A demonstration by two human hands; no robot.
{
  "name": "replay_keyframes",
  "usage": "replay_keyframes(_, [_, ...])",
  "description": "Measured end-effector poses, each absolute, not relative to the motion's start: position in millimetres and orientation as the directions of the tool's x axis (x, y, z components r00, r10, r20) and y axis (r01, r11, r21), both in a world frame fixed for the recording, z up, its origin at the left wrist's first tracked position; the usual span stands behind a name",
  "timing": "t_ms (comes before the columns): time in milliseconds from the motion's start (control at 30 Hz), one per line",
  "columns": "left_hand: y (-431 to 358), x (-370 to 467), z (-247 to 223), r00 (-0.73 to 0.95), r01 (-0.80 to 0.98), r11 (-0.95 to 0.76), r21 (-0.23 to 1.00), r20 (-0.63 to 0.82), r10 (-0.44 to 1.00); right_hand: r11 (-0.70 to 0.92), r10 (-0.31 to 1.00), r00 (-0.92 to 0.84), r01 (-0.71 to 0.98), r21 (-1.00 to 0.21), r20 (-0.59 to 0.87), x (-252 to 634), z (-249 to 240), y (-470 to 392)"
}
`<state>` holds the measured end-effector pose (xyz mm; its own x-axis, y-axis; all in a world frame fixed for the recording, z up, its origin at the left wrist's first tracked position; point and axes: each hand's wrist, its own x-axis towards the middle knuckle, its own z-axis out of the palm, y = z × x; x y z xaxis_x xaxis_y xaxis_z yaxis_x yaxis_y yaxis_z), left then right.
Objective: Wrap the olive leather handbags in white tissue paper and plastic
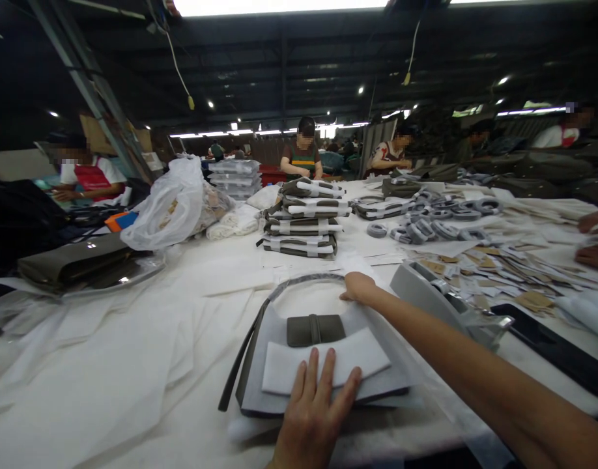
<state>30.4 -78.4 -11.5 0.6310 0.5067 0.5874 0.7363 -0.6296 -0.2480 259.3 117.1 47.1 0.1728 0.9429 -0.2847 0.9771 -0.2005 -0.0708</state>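
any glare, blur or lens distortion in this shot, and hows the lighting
All in the head view: ceiling light blown out white at the top edge, roof very dark; small glare spots on the dark olive item at left; likely wide-angle stretch toward the edges; left hand fairly clear, distant background soft.

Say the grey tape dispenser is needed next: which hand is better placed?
Probably the right hand: it is at the strap, nearer the tape dispenser. The left hand lies farther off, fingers spread on the white pad.
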Motion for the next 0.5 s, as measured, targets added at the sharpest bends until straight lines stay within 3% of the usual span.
replay_keyframes(200, [-76, 29, -13, 0.619, 0.73, -0.644, -0.229, 0.621, 0.481, -0.208, 0.948, 0.106, 0.92, -0.332, -0.301, 279, 42, 112])
replay_keyframes(367, [-74, 28, -12, 0.647, 0.721, -0.638, -0.269, 0.591, 0.482, -0.151, 0.983, 0.046, 0.745, -0.65, -0.175, 286, 44, 93])
replay_keyframes(500, [-72, 27, -13, 0.655, 0.716, -0.638, -0.283, 0.59, 0.473, -0.02, 1.0, 0.007, 0.573, -0.819, -0.02, 286, 56, 69])
